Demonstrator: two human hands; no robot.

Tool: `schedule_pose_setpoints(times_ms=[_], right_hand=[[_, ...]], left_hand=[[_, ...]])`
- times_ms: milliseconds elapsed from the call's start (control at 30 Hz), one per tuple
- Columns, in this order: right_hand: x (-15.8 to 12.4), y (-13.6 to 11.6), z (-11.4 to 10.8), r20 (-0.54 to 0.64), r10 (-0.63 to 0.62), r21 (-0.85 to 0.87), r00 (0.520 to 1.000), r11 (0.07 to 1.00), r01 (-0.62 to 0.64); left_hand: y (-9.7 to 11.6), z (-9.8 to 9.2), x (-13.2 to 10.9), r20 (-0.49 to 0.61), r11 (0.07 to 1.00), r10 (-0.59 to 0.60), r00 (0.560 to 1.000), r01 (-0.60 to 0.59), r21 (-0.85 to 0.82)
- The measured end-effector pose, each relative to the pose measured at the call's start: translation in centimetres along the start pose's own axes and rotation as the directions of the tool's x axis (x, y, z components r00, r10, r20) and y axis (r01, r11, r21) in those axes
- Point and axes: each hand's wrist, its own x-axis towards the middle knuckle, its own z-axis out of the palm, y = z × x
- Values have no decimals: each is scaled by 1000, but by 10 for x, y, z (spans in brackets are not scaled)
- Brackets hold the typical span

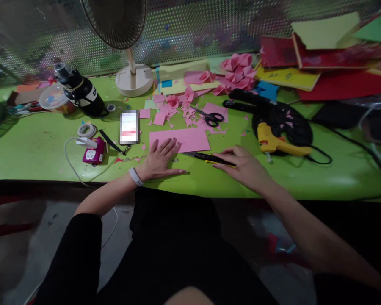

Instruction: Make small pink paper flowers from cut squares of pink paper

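Observation:
A sheet of pink paper (193,139) lies flat near the table's front edge. My left hand (158,160) is spread over its left part and the green tabletop, fingers outstretched, holding nothing. In my right hand (241,165) is a black utility knife (214,158) with a yellow strip. Its blade points left, along the paper's near edge; I cannot tell whether it touches the paper. Behind the sheet lie black-handled scissors (213,119) among small pink scraps (189,115). Folded pink paper flowers (239,70) are heaped farther back.
On the right, a yellow glue gun (274,142) rests by a black round tray. A phone (128,127), a purple power adapter (94,151), a tape roll (86,130) and a black bottle (82,93) stand left. A fan (133,80) stands behind, coloured card (336,82) at back right.

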Motion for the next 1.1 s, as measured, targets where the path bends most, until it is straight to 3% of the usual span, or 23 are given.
schedule_pose_setpoints(times_ms=[200,300,433,600,800,1100], right_hand=[[3,8,-1,-29,38,-37,999,999,-39],[0,12,-2,-31,42,-38,999,998,-44],[-3,16,-3,-30,42,-31,999,999,-43],[3,13,-1,-24,48,-18,999,999,-48],[16,2,0,21,29,-8,999,1000,-29],[8,-2,-2,24,14,19,1000,1000,-14]], left_hand=[[14,14,18,-18,997,-77,997,77,-1],[19,10,25,2,998,-62,998,62,-1],[3,-7,16,-8,1000,1,1000,0,15],[-22,-16,1,87,997,60,994,-63,38],[-22,-13,1,96,997,55,994,-60,49],[-21,-12,0,68,999,48,997,-48,5]])
